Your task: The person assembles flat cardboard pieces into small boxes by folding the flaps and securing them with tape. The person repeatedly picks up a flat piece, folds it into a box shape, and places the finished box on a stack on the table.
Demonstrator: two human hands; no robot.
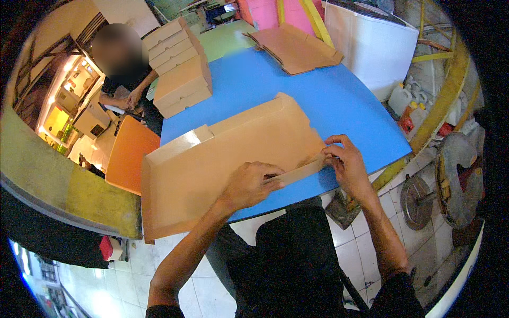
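A brown cardboard box (233,143), partly folded with low side walls, lies open on the blue table (350,111) in front of me. Its near left part reaches past the table edge. My left hand (252,184) is closed on the near side flap, thumb outside and fingers inside. Farther right, my right hand (344,161) pinches the near right corner of the same flap. Between the hands the flap stands raised. Some of my left fingertips are hidden behind the cardboard.
Folded boxes (183,87) are stacked at the table's far left, beside a seated person (127,79). Flat cardboard sheets (297,47) lie at the far right. An orange chair (132,153) stands left, a white appliance (368,50) beyond the table, and plastic jugs (401,99) at right.
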